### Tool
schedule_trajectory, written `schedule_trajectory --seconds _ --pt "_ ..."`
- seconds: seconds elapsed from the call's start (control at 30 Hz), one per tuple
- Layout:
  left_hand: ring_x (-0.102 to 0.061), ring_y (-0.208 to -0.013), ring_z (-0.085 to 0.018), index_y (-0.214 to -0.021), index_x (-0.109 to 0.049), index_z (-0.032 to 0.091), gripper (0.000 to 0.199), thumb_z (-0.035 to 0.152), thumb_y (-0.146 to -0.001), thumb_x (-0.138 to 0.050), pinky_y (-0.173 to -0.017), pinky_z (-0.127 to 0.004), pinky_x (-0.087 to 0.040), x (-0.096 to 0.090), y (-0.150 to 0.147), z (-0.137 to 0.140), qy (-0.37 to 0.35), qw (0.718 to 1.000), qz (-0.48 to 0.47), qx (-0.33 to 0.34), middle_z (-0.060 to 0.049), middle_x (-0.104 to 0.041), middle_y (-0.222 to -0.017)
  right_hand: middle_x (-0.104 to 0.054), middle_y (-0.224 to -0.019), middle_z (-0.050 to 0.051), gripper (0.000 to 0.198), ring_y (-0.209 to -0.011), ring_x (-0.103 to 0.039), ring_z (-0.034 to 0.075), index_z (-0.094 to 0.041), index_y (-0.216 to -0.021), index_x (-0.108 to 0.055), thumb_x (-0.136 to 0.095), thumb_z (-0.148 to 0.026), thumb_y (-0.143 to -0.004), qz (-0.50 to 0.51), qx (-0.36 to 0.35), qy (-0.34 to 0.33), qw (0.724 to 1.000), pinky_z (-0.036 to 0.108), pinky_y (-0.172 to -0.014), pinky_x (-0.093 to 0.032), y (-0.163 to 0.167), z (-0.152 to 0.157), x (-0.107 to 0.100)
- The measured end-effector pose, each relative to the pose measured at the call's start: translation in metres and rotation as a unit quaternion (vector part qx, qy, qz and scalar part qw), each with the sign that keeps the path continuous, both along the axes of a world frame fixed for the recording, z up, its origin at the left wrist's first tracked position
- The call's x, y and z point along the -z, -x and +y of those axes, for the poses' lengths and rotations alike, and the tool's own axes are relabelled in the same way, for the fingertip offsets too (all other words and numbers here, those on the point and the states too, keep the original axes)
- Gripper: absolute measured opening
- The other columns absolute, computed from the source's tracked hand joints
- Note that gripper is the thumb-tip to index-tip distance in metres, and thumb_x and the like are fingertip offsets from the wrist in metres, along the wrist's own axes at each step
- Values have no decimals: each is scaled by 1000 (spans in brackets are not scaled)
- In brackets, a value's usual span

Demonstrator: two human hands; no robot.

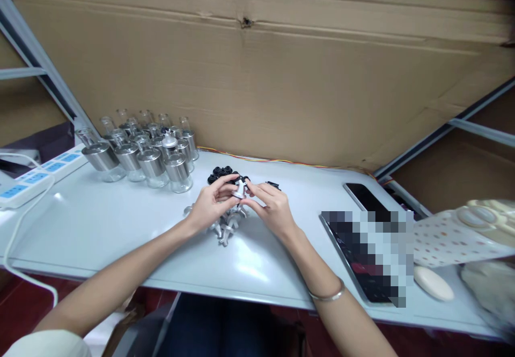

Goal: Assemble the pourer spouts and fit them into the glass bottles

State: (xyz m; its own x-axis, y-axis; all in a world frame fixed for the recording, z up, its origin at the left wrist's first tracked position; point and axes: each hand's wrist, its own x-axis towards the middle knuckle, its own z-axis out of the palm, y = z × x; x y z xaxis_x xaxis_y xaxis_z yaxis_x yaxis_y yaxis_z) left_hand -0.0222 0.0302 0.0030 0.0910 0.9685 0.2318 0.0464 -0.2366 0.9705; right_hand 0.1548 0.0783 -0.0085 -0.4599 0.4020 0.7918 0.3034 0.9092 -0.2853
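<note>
Both my hands meet over the middle of the table (169, 250). Between the fingertips of my left hand (207, 207) and my right hand (271, 207) is a silvery bottle spout (240, 190). A small black part (243, 179) sits at its upper end, by my right fingertips; whether it is fixed on cannot be made out. Just below my hands lies a loose pile of silvery spouts (226, 228), partly covered by my left hand. Black pieces (220, 173) are heaped behind my fingers, with a few more (273, 185) past my right hand.
Glass bottles (151, 163) with metal sleeves stand in rows at back left; one carries a spout (169, 141). A power strip (38, 177) and white cable are far left. Right are a phone (366, 200), a blurred-out tablet (346, 255), a white oval object (433, 283) and a dotted bag (438, 242).
</note>
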Motion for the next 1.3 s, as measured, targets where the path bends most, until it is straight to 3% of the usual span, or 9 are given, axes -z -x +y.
schedule_trajectory --seconds 0.13,0.27,0.53,0.6,0.7,0.8,0.9,1.07,1.3 --pt "-63 -97 -21 -129 -47 19 49 26 -81 -57 -84 -33 -52 2 -2 -3 -85 990 111 -34 -10 -62 -115 -68 -96 9 44 -80 -64 18 -21 -129 -53 -61 -28 -86 38 -17 89 995 32 -72 -54 2 -5 -5" --pt "-52 -115 -22 -127 -49 24 43 20 -84 -52 -89 -34 -49 6 0 -3 -219 943 249 -43 -11 -48 -131 -70 -100 7 46 -76 -66 17 -22 -124 -56 -66 -30 -80 56 -22 170 984 31 -73 -55 3 -6 -6" --pt "-52 -112 -27 -125 -50 23 40 29 -86 -54 -92 -42 -40 -3 18 5 -359 816 451 -44 -13 -54 -124 -70 -85 5 17 -69 -63 16 -20 -100 -66 -59 -24 -84 96 32 158 982 29 -71 -53 3 -3 -3" --pt "-51 -112 -26 -125 -49 23 41 30 -85 -57 -95 -40 -37 -9 26 6 -401 796 442 -105 -11 -55 -122 -68 -84 5 17 -69 -61 16 -19 -99 -65 -58 -26 -85 124 67 156 978 30 -69 -51 2 -3 -5" --pt "-48 -114 -25 -121 -47 22 40 25 -82 -57 -100 -40 -33 -20 44 10 -450 764 353 -297 -9 -52 -121 -66 -86 5 20 -71 -60 16 -19 -104 -61 -52 -28 -89 168 116 160 966 30 -69 -50 0 -3 -6" --pt "-43 -119 -25 -119 -44 19 41 22 -80 -55 -99 -39 -35 -29 70 19 -404 743 226 -484 -11 -47 -124 -62 -91 6 26 -74 -58 16 -19 -112 -55 -44 -31 -92 211 148 163 952 32 -70 -49 0 -2 -5" --pt "-43 -121 -22 -121 -38 16 46 17 -78 -53 -100 -36 -36 -31 98 31 -288 755 155 -568 -13 -44 -129 -59 -93 6 31 -75 -57 16 -19 -119 -49 -44 -33 -92 253 167 161 939 31 -69 -49 1 -1 -3" --pt "-55 -104 -20 -108 -45 15 26 20 -83 -48 -95 -34 -41 -20 129 45 -178 803 146 -549 -11 -55 -111 -57 -91 5 30 -78 -56 17 -19 -115 -51 -49 -35 -90 287 173 149 930 31 -70 -47 1 1 -2" --pt "-53 -100 -21 -91 -45 17 8 19 -85 -49 -93 -37 -41 -25 131 36 -209 766 178 -582 -8 -53 -100 -57 -98 7 29 -86 -55 19 -21 -118 -50 -40 -33 -95 299 185 109 930 36 -79 -44 -2 2 -2"
